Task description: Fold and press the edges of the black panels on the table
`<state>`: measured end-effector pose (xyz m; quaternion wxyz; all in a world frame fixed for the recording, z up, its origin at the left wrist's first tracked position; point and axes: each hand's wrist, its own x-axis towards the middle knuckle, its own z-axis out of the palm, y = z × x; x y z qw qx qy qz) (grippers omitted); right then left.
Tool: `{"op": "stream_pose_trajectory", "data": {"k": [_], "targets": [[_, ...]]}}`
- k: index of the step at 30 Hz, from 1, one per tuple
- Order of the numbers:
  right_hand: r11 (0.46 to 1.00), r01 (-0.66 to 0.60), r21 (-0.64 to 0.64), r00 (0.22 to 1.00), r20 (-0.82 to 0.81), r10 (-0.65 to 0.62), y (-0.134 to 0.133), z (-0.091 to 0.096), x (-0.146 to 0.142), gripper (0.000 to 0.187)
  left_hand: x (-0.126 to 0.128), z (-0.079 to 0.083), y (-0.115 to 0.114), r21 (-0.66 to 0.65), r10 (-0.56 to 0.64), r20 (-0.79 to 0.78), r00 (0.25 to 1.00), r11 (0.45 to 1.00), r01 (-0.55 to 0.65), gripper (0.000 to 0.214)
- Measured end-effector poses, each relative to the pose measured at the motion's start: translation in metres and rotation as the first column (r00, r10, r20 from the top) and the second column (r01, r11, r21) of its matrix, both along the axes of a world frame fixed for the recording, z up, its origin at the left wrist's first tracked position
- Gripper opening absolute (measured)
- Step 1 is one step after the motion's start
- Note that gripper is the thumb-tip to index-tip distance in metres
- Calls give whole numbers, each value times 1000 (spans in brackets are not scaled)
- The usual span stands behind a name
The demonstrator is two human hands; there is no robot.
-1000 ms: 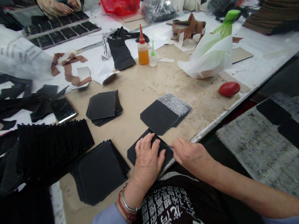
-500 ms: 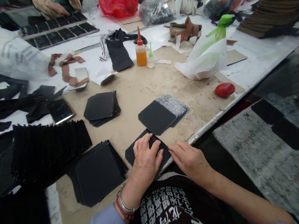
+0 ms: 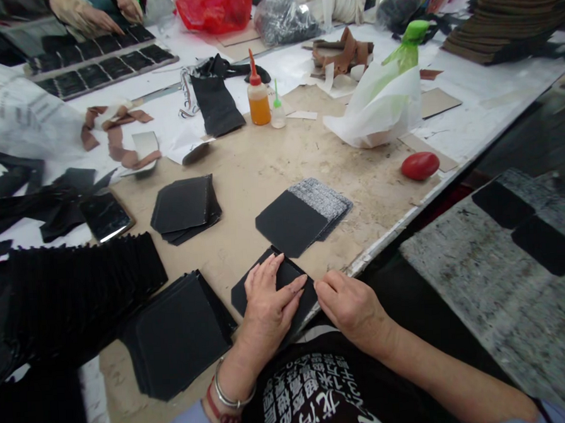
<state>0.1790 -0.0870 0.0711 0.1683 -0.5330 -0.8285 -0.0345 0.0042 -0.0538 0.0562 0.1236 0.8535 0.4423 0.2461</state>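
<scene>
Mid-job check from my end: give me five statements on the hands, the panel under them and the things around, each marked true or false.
1. The left hand rests on a black panel. True.
2. The right hand lies spread on the phone. False: it is curled at the panel's edge.
3. The stack with a speckled grey band lies farther from the person than the panel. True.
4. The bottle of orange liquid has a green nozzle. False: its nozzle is red.
5. The red oval object lies right of that stack. True.
</scene>
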Motion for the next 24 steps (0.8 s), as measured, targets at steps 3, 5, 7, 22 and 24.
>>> {"op": "stream_pose_trajectory", "data": {"k": [3,5,7,22,24], "targets": [[1000,-18,7,1000,10,18,0,-1,0,24,-1,1,-1,-4,-19,-33,999,1000,19,30],[999,-42,5,999,-12,42,-2,-1,3,22,-1,1,-1,0,-32,-59,998,999,32,30],[998,-53,-25,995,-82,50,-5,-2,8,20,-1,2,-1,6,-44,-72,996,999,44,30],[997,-44,57,990,-133,51,-9,-6,9,17,1,4,0,15,-52,-55,997,998,53,28],[991,-100,84,991,-78,107,-9,-5,12,19,1,4,0,2,-50,-61,997,999,51,27]]}}
